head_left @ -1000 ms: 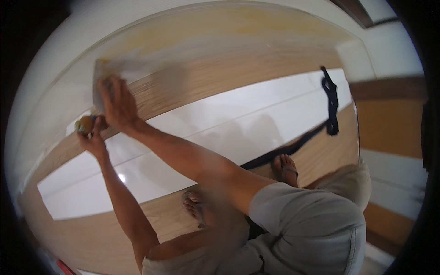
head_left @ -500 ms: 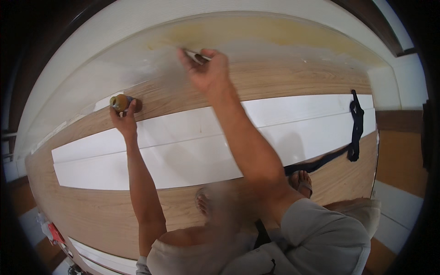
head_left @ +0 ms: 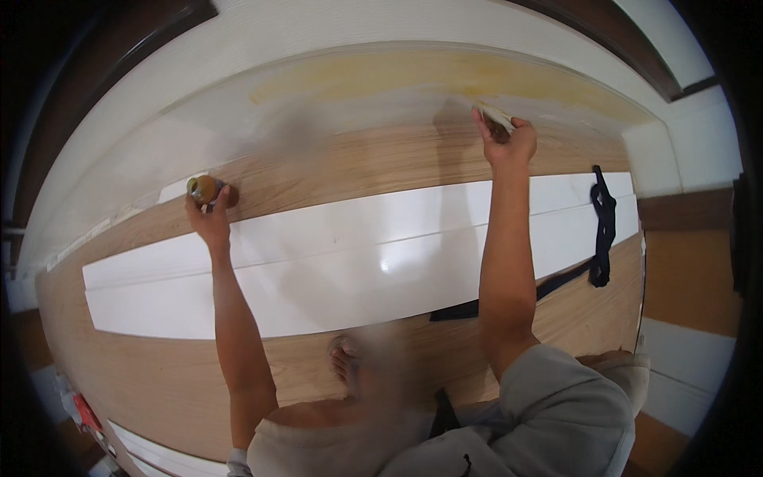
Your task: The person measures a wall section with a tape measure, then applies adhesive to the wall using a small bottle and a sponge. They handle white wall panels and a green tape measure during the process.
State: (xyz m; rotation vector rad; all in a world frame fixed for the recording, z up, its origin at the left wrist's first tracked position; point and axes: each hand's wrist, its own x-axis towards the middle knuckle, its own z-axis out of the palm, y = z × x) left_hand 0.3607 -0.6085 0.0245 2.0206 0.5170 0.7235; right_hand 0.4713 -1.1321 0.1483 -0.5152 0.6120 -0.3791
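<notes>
My left hand (head_left: pixel 211 222) is closed round a small glass jar (head_left: pixel 205 188) of yellow-brown stuff, above the wood-grain surface. Farther right, my right hand (head_left: pixel 511 145) pinches a thin, pale, flat piece (head_left: pixel 497 118), perhaps a spreader; its exact kind is not clear. The tip of that piece is at the lower edge of a yellow smear (head_left: pixel 373 77), which runs along the pale upright panel (head_left: pixel 238 131). Whether it touches the panel I cannot tell.
Two long white strips (head_left: pixel 318 274) lie side by side across the wood-grain surface (head_left: pixel 159 370). A dark cloth strap (head_left: pixel 602 230) is draped over their right end. My bare foot in a sandal (head_left: pixel 344 362) stands close by. Something red (head_left: pixel 87 412) is at the lower left.
My right hand has swept to the right along the panel with the flat piece still pinched in it. My left hand keeps the jar in nearly the same place.
</notes>
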